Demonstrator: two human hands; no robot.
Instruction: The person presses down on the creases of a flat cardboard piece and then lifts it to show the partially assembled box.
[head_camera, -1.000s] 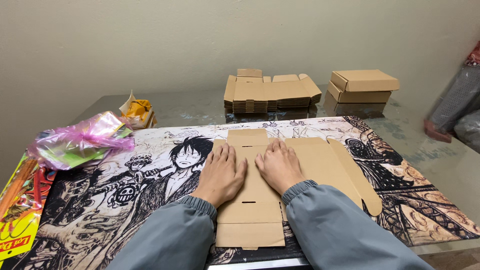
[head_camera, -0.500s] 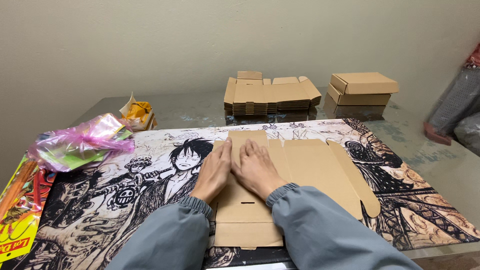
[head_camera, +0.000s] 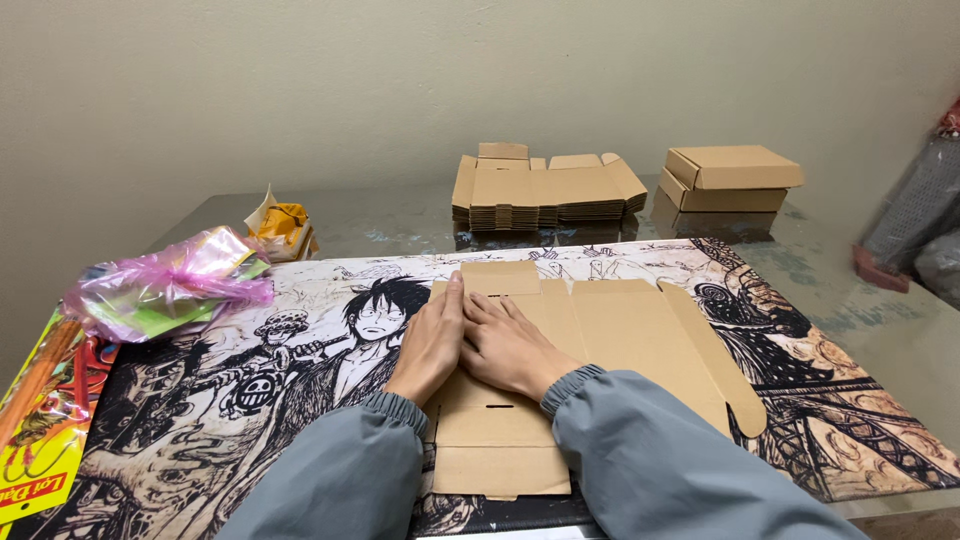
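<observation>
A flat, unfolded brown cardboard box blank (head_camera: 640, 340) lies on a black-and-white comic-print mat (head_camera: 220, 400) in front of me. My left hand (head_camera: 432, 340) stands on its edge along the blank's left side, fingers straight and together, pressing against a flap. My right hand (head_camera: 510, 345) lies flat on the cardboard right beside it, fingers pointing left and touching the left hand. Grey sleeves cover both forearms. Neither hand holds anything.
A stack of flat box blanks (head_camera: 545, 190) sits at the back of the glass table (head_camera: 880, 310), with two folded brown boxes (head_camera: 730, 178) to its right. A pink plastic bag (head_camera: 165, 285), an orange-yellow packet (head_camera: 282, 225) and colourful packaging (head_camera: 40, 440) lie at the left.
Both hands have slid left across the cardboard and come together. The left hand has turned from lying flat onto its edge at the blank's left side.
</observation>
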